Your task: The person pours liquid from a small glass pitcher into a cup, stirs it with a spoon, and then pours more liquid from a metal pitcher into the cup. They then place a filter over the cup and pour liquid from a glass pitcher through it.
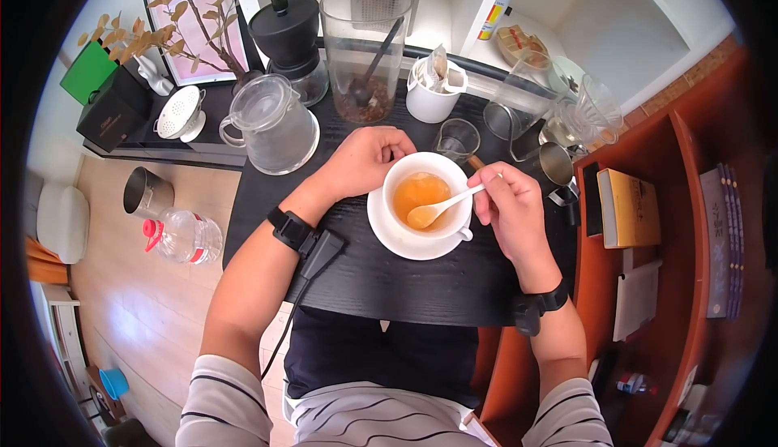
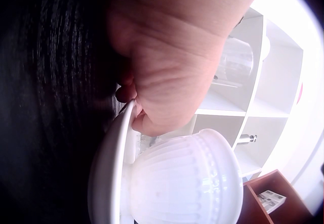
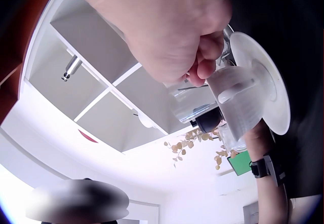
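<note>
A white cup (image 1: 390, 218) of amber liquid (image 1: 409, 191) stands on a white saucer (image 1: 413, 250) near the middle of the black table. My right hand (image 1: 514, 213) pinches the handle of a white spoon (image 1: 454, 201) between thumb and fingers; its bowl dips into the liquid. On the cup's far left side, my left hand (image 1: 366, 163) pinches the saucer's edge. Its thumb and fingers meet at that rim beside the fluted cup (image 2: 187, 183) in the left wrist view. From the right wrist view, the cup's handle (image 3: 236, 90) shows below my right hand (image 3: 172, 36).
Behind the cup stand a small glass (image 1: 458, 137), a white mug (image 1: 432, 100) with a drip bag, and a tall clear container (image 1: 356, 58). A glass server (image 1: 275, 131) and coffee grinder (image 1: 288, 34) stand left. A metal pitcher (image 1: 551, 167) sits beyond my right hand.
</note>
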Demonstrator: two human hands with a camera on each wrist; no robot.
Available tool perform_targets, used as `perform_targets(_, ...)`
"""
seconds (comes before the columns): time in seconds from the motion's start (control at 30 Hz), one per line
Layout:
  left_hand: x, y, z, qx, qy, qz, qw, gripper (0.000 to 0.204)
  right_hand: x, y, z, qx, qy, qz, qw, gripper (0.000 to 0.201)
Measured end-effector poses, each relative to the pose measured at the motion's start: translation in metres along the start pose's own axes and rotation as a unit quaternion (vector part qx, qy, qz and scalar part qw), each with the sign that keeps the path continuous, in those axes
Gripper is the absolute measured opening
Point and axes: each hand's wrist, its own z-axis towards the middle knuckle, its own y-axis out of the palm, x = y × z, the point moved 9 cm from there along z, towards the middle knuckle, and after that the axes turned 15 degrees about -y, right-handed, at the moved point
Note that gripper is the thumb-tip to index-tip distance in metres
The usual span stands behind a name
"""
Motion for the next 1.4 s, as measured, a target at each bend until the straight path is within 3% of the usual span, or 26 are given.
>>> perform_targets(0.13, -0.002, 0.001, 0.002, -0.009, 0.007, 0.009, 1.0, 0.017, -0.002, 0.0, 0.0, 0.018, 0.013, 0.04, 0.999, 0.026)
perform_targets(0.33, 0.0, 0.0, 0.001, -0.009, 0.013, 0.009, 1.0, 0.015, -0.013, -0.001, -0.001, 0.028, -0.035, 0.066, 0.997, 0.026)
perform_targets(0.63, -0.003, 0.001, 0.001, -0.014, 0.007, 0.001, 1.0, 0.017, -0.027, 0.014, -0.008, -0.035, -0.097, 0.03, 0.994, 0.025)
perform_targets(0.93, -0.002, 0.001, 0.001, -0.009, 0.0, 0.012, 1.0, 0.017, -0.051, 0.013, -0.007, -0.032, -0.217, -0.145, 0.965, 0.019)
perform_targets(1.03, -0.002, 0.001, 0.001, -0.012, -0.001, 0.007, 1.0, 0.017, -0.045, 0.011, -0.005, -0.019, -0.198, -0.171, 0.965, 0.018)
perform_targets(1.23, -0.004, 0.001, 0.002, -0.019, 0.006, -0.007, 1.0, 0.018, -0.023, 0.008, -0.001, -0.015, -0.067, -0.129, 0.989, 0.026)
perform_targets(1.3, -0.003, 0.0, 0.002, -0.012, 0.016, 0.005, 1.0, 0.018, -0.009, 0.006, -0.003, 0.005, 0.01, -0.047, 0.999, 0.029)
perform_targets(1.4, -0.002, 0.0, 0.002, -0.005, 0.02, 0.021, 1.0, 0.018, -0.002, 0.004, -0.003, 0.017, 0.03, 0.029, 0.999, 0.027)
